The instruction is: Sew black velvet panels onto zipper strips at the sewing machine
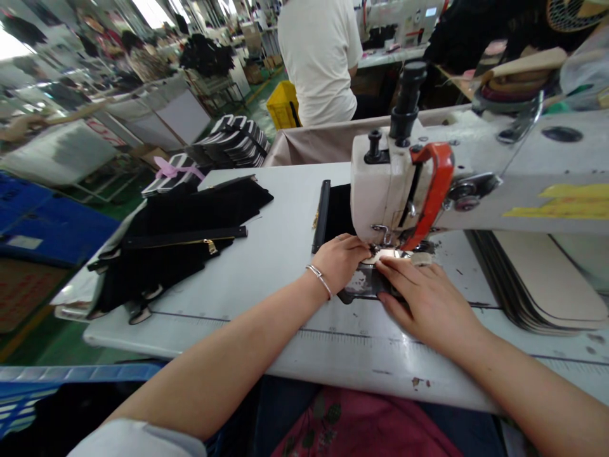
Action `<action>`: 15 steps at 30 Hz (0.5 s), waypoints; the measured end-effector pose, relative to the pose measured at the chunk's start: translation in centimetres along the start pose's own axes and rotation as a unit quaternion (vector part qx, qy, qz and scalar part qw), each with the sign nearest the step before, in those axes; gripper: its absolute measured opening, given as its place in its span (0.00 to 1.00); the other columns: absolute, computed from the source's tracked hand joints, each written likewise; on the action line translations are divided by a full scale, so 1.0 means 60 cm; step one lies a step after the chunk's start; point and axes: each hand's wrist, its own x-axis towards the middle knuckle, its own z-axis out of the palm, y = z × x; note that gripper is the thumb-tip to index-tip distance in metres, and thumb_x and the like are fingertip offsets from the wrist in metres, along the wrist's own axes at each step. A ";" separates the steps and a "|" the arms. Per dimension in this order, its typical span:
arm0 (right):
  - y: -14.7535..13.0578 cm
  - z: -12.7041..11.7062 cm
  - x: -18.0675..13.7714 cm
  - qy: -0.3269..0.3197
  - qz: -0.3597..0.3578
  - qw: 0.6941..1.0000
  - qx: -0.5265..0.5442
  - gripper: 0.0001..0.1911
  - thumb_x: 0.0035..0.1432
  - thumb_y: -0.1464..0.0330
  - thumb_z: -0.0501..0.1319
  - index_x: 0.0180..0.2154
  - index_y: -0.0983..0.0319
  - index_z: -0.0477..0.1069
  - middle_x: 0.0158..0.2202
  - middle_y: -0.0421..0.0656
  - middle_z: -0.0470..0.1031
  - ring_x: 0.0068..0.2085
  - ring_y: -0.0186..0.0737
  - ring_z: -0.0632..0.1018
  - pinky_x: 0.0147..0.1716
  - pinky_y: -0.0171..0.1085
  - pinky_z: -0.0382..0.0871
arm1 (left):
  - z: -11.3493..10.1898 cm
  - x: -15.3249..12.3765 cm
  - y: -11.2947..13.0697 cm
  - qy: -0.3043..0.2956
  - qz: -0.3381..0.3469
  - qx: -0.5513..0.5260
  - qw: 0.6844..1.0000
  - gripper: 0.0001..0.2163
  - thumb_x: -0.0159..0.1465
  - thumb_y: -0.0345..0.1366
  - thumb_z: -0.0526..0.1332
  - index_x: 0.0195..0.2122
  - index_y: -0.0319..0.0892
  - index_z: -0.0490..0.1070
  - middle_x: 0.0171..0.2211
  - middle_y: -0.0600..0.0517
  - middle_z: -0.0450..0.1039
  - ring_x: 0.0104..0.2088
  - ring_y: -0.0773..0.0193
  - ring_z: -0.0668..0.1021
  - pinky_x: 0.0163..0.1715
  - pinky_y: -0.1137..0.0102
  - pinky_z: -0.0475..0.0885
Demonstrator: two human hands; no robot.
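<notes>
A white sewing machine (380, 184) stands before me, with a red guard beside its needle area. My left hand (340, 261), a bracelet at its wrist, presses its bent fingers together at the presser foot. Just behind those fingers, a black fabric piece (339, 212) with a dark zipper edge runs under the machine head. My right hand (428, 293) lies flat right of the needle, fingers stretched and thumb apart. Its fingertips touch a small pale piece (387, 254) by the foot. The exact grip under my left fingers is hidden.
A pile of black zippered pieces (190, 222) lies on the table's left side. Stacked rounded panels (547, 279) sit at right under the machine arm. A blue basket (80, 373) stands lower left. A person in a white shirt (318, 60) is beyond the table.
</notes>
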 end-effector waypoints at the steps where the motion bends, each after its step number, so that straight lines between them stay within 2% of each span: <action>1: 0.000 0.000 0.000 0.003 -0.001 1.000 0.000 0.24 0.69 0.63 0.57 0.62 0.66 0.66 0.62 0.54 0.70 0.54 0.55 0.75 0.50 0.54 0.69 | 0.001 0.000 0.000 0.002 -0.001 0.000 1.000 0.11 0.68 0.24 0.59 0.41 0.42 0.80 0.43 0.49 0.81 0.47 0.63 0.80 0.53 0.66 0.75; 7: -0.002 0.009 -0.001 0.012 -0.003 1.000 0.006 0.19 0.70 0.64 0.56 0.58 0.65 0.70 0.57 0.52 0.74 0.51 0.54 0.75 0.48 0.53 0.69 | 0.001 -0.008 0.001 0.032 0.015 -0.029 0.999 0.09 0.69 0.25 0.59 0.39 0.41 0.79 0.42 0.50 0.81 0.46 0.65 0.80 0.51 0.67 0.76; 10: -0.007 0.006 -0.002 0.014 -0.005 1.000 0.017 0.19 0.69 0.65 0.58 0.58 0.66 0.69 0.57 0.51 0.74 0.53 0.53 0.74 0.51 0.53 0.69 | 0.002 -0.011 0.000 0.028 0.012 -0.037 0.999 0.09 0.68 0.24 0.59 0.40 0.41 0.79 0.43 0.50 0.81 0.46 0.65 0.81 0.51 0.67 0.76; 13: -0.001 -0.026 -0.020 0.013 -0.018 0.999 0.037 0.15 0.69 0.66 0.58 0.55 0.62 0.71 0.55 0.47 0.76 0.53 0.50 0.75 0.53 0.51 0.69 | 0.006 -0.010 -0.004 0.037 0.008 -0.041 0.998 0.09 0.68 0.24 0.59 0.40 0.40 0.79 0.42 0.50 0.82 0.46 0.64 0.81 0.52 0.66 0.77; 15: 0.019 -0.062 -0.050 0.046 -0.006 0.998 0.043 0.10 0.70 0.66 0.57 0.50 0.58 0.74 0.49 0.45 0.78 0.50 0.48 0.77 0.52 0.49 0.70 | 0.008 -0.008 -0.006 0.045 0.009 -0.048 0.998 0.10 0.68 0.23 0.59 0.41 0.40 0.79 0.42 0.50 0.81 0.47 0.63 0.81 0.52 0.65 0.77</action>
